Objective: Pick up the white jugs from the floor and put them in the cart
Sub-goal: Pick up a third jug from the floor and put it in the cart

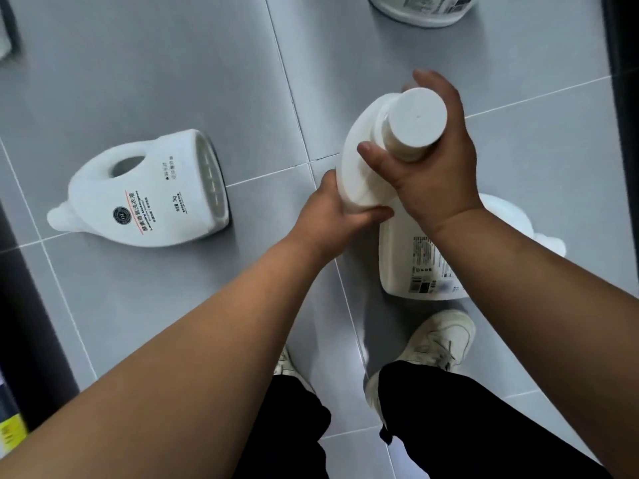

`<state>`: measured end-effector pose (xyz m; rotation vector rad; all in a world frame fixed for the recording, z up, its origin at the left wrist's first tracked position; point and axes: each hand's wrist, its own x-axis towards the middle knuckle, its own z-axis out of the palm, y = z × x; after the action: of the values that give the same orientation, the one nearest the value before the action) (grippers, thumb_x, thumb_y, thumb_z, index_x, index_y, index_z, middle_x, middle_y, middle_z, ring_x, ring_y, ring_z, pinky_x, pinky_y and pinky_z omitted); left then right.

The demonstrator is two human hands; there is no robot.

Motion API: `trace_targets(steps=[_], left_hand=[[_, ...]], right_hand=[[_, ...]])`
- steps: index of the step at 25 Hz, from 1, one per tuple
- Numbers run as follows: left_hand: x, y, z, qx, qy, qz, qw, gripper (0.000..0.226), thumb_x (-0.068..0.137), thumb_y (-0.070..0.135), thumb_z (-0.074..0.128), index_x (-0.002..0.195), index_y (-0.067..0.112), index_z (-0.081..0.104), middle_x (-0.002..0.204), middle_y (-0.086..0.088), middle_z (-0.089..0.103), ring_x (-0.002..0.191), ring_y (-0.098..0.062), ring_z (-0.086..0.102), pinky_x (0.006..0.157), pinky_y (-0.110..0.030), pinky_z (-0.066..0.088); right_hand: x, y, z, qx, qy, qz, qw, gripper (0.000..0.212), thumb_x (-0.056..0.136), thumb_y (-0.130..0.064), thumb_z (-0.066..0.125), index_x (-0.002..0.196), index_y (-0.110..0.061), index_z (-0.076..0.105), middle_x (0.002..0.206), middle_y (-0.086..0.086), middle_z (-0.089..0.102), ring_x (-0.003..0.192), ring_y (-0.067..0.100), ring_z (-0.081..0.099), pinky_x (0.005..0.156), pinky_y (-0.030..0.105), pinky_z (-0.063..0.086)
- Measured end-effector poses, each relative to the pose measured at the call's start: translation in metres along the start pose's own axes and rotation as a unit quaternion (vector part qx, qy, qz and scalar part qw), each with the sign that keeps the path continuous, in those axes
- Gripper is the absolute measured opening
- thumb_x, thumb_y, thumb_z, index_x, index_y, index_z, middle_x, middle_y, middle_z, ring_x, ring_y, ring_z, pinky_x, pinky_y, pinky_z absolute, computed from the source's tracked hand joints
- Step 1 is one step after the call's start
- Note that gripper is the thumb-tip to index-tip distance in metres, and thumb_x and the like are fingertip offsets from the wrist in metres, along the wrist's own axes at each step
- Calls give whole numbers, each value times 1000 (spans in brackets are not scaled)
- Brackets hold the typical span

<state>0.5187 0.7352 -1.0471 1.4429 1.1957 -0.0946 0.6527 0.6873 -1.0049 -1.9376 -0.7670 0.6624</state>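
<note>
Shoes (439,340) stand nearest on the grey floor (173,81). My left hand (332,209) grips the held jug (366,160) at its lower body; my right hand (432,167) clamps its cap (jug raised, cap toward me). Second jug (415,264) lies beneath, third jug (145,195) lies left, fourth jug (422,8) stands farthest.

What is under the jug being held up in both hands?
Under the held jug is grey tiled floor and another white jug lying on its side. The hands and forearms cover part of that jug.
</note>
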Motion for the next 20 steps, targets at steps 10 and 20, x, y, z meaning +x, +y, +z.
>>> trace_targets(steps=[10, 20], left_hand=[[-73, 26, -32, 75, 55, -42, 995, 72, 61, 52, 87, 112, 14, 53, 103, 3, 62, 94, -19, 59, 71, -33, 48], [-236, 139, -100, 99, 59, -27, 993, 75, 60, 44, 91, 105, 16, 39, 87, 13, 52, 89, -22, 58, 74, -36, 48]], right_hand=[[-27, -34, -1, 18, 28, 112, 993, 75, 67, -35, 85, 131, -22, 48, 99, -34, 51, 92, -8, 51, 86, 5, 39], [-104, -203, -62, 50, 109, 148, 982, 69, 66, -32, 86, 124, -19, 49, 104, -14, 59, 93, 3, 56, 82, 14, 43]])
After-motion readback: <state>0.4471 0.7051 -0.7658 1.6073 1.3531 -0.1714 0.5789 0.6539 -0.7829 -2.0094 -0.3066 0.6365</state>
